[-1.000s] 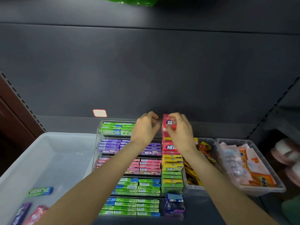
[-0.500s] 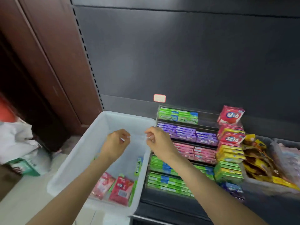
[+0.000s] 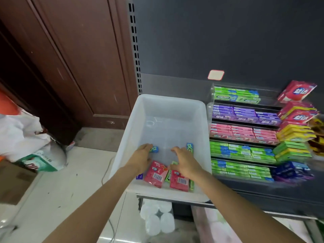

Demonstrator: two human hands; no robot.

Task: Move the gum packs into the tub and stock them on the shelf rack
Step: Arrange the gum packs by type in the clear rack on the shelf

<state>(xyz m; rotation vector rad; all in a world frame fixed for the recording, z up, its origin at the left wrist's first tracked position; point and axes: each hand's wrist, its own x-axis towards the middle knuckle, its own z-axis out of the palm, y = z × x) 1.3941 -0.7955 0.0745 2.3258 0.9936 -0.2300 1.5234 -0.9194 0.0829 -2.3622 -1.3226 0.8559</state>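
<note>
A translucent white plastic tub (image 3: 135,123) is seen from above on the edge of a dark shelf, with a clear tiered gum rack (image 3: 242,130) just beside it at three o'clock. Both hands are lowered into the tub. The left hand (image 3: 142,157) is spread flat, its fingertips touching a small green-and-blue gum stick (image 3: 155,149) at twelve o'clock of it. The right hand (image 3: 184,160) is spread with fingers apart above two flat pink gum packs (image 3: 155,173), barcodes up, near the tub's six o'clock wall; nothing is gripped. Another green stick (image 3: 189,147) lies by the right fingertips. The packs are judged light, stiff and slick with wrapping, best pinched across their long edges.
</note>
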